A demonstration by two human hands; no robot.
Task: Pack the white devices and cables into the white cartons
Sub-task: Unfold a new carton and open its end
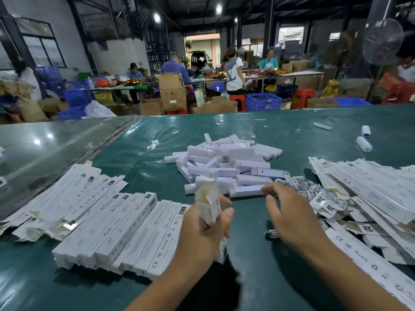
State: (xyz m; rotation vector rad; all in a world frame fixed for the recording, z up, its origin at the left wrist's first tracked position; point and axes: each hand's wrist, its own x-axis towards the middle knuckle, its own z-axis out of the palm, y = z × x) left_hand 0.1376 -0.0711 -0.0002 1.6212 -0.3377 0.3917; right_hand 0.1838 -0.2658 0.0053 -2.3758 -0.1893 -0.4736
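My left hand [203,227] grips a long white carton [210,205] held upright, its top flap open. My right hand [289,215] hovers just right of it with fingers loosely spread, holding nothing, its fingertips near a white device [247,190] at the front of the pile. A heap of white devices [224,162] lies mid-table beyond both hands. Coiled white cables [307,187] sit to the right of the pile. A row of white cartons [116,223] lies on the left, and flat unfolded cartons [372,191] are stacked on the right.
The table has a green plastic cover [139,153]. A few stray devices [363,143] lie at the far right. Beyond the table edge are cardboard boxes [171,90], blue crates [262,102], red stools and several people working at other tables.
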